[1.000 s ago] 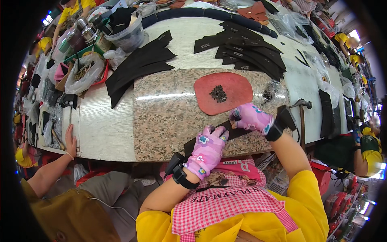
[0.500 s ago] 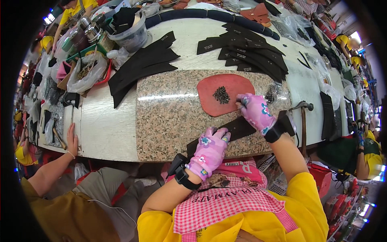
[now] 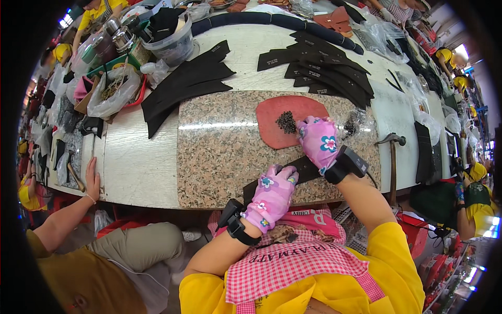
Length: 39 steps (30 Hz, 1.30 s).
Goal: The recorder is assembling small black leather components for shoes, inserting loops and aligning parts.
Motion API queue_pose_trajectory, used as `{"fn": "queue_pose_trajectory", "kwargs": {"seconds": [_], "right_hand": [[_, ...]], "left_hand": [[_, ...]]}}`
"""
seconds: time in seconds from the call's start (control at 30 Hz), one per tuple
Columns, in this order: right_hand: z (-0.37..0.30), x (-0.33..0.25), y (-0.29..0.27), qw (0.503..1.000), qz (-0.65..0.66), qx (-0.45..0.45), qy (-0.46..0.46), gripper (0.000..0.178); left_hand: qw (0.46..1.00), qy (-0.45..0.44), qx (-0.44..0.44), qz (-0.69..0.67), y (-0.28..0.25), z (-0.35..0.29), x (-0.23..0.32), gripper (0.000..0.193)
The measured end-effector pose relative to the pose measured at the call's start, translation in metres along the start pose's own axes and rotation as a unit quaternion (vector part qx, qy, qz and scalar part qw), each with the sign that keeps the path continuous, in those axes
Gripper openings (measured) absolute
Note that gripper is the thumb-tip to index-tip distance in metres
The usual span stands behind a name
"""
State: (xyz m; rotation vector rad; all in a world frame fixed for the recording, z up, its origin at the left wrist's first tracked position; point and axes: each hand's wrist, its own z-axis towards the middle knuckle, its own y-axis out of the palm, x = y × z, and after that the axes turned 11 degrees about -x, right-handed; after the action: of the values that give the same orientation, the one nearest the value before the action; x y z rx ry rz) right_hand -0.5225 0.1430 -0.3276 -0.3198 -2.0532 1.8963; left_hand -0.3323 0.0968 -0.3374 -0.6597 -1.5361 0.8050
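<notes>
My left hand [image 3: 271, 192], in a pink flowered glove, holds a dark flat strip [image 3: 305, 168] down on a speckled stone slab [image 3: 217, 152]. Its fingers are closed over the strip, which partly lies under the hand. My right hand [image 3: 319, 140], gloved alike, is at the right side of a pile of small black metal pieces, perhaps rivets [image 3: 286, 122]. The pile rests on a red leather pad [image 3: 272, 137]. The right fingertips look pinched together, and what they hold, if anything, is hidden.
A hammer [image 3: 393, 162] lies right of the slab, near a clear bag [image 3: 355, 121] with small dark bits. Black cut pieces [image 3: 188, 78] lie far left, and a fanned black stack [image 3: 329, 68] lies beyond the slab. At left, another person's hand [image 3: 92, 180] touches the table edge.
My right hand has moved left over the red pad, closer to the small black pieces. My left hand stays on the dark strip.
</notes>
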Motion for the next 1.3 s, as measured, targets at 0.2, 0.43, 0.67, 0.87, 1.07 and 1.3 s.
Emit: {"fn": "queue_pose_trajectory", "kwargs": {"seconds": [0.2, 0.43, 0.67, 0.87, 1.07, 1.3], "right_hand": [[-0.007, 0.000, -0.005, 0.999, 0.023, 0.016, -0.018, 0.015], [-0.070, 0.001, -0.006, 0.966, 0.229, -0.105, -0.060, 0.019], [-0.079, -0.003, 0.000, 0.976, 0.196, -0.052, -0.074, 0.019], [-0.058, 0.003, -0.012, 0.952, 0.242, -0.165, -0.091, 0.020], [-0.010, 0.005, -0.036, 0.917, 0.235, -0.310, -0.085, 0.025], [-0.065, 0.038, -0.006, 0.901, 0.412, -0.099, 0.090, 0.023]], "left_hand": [[1.000, 0.000, 0.003, 0.004, 0.001, 0.000, 0.001, 0.040], [1.000, -0.014, -0.015, 0.007, 0.001, -0.001, 0.002, 0.041], [1.000, -0.001, 0.003, 0.000, 0.003, 0.001, 0.000, 0.042], [1.000, -0.009, 0.001, 0.008, 0.003, -0.002, 0.000, 0.041], [1.000, -0.004, 0.012, -0.007, 0.006, 0.000, -0.001, 0.038], [0.997, -0.076, -0.001, 0.033, -0.008, -0.003, 0.007, 0.037]]}}
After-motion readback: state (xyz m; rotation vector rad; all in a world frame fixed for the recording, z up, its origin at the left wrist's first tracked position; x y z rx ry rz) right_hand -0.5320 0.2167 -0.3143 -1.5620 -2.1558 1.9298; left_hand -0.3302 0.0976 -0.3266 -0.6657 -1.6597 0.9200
